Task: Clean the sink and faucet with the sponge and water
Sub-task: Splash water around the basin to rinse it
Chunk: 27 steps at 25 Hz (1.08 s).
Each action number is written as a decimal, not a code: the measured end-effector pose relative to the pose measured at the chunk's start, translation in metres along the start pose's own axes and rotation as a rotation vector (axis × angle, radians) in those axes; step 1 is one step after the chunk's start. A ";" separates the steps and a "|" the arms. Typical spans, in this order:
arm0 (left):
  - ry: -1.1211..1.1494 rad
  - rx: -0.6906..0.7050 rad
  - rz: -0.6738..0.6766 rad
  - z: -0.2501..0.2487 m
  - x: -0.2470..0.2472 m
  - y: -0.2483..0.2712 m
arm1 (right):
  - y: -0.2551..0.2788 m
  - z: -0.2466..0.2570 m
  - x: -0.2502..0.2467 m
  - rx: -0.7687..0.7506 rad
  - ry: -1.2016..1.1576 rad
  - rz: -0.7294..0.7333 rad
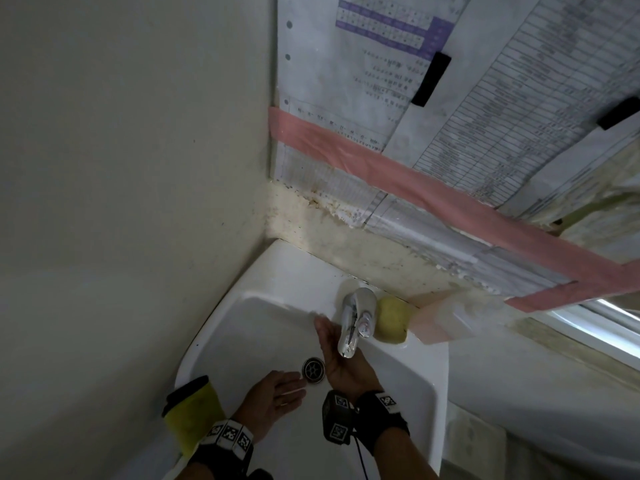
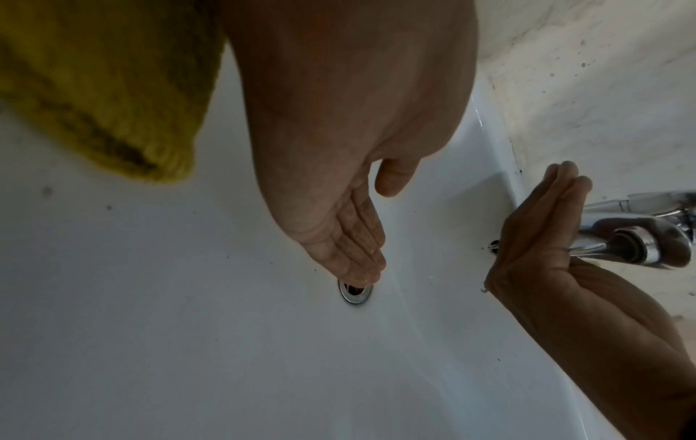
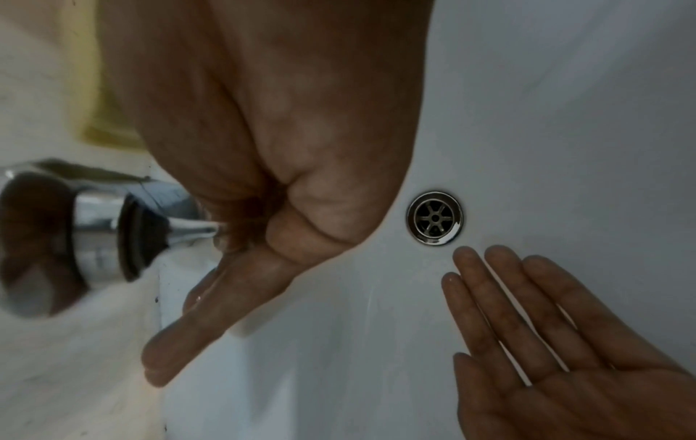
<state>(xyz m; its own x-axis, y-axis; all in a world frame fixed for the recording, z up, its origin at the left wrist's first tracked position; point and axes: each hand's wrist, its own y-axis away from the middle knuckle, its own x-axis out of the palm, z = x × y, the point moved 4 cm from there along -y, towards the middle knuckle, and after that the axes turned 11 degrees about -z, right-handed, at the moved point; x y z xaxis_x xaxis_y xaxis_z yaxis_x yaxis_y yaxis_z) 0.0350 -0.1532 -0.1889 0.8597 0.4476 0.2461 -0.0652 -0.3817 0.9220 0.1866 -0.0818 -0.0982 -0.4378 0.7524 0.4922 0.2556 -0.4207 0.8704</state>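
Observation:
A white sink (image 1: 263, 327) sits in a wall corner, with a chrome drain (image 1: 313, 370) in its bowl. The chrome faucet (image 1: 353, 323) runs a thin stream of water (image 2: 587, 248) onto my right hand (image 1: 337, 355), held open, palm up, under the spout. My left hand (image 1: 280, 393) hovers open, palm up and empty, beside the drain. A yellow sponge (image 1: 194, 414) with a dark top lies on the sink's left rim, untouched. The wrist views show the left hand (image 2: 339, 223), the right hand (image 3: 263, 208), the drain (image 3: 435, 218) and the sponge (image 2: 94, 89).
A yellow block (image 1: 391, 320), soap or another sponge, lies on the rim right of the faucet, next to a pale pink container (image 1: 443, 320). Papers held by pink tape (image 1: 415, 181) cover the stained back wall. A plain wall (image 1: 121, 202) closes the left side.

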 end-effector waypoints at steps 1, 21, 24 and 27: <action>0.002 0.001 0.001 0.000 0.000 0.000 | 0.000 0.003 -0.001 0.032 -0.038 -0.013; -0.019 -0.030 0.036 0.002 0.016 -0.003 | 0.035 0.046 0.009 -0.345 0.344 -0.089; -0.025 -0.028 0.035 0.003 0.015 -0.002 | 0.025 0.028 0.000 -0.268 0.347 -0.160; -0.019 -0.011 0.042 0.003 0.012 -0.002 | 0.018 0.007 0.006 -0.223 0.254 -0.133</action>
<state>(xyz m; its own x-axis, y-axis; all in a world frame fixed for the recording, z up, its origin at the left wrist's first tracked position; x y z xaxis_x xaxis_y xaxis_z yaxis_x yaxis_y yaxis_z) 0.0471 -0.1490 -0.1889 0.8657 0.4155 0.2792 -0.1073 -0.3906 0.9143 0.1949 -0.0815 -0.0794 -0.6618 0.6697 0.3369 -0.0001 -0.4495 0.8933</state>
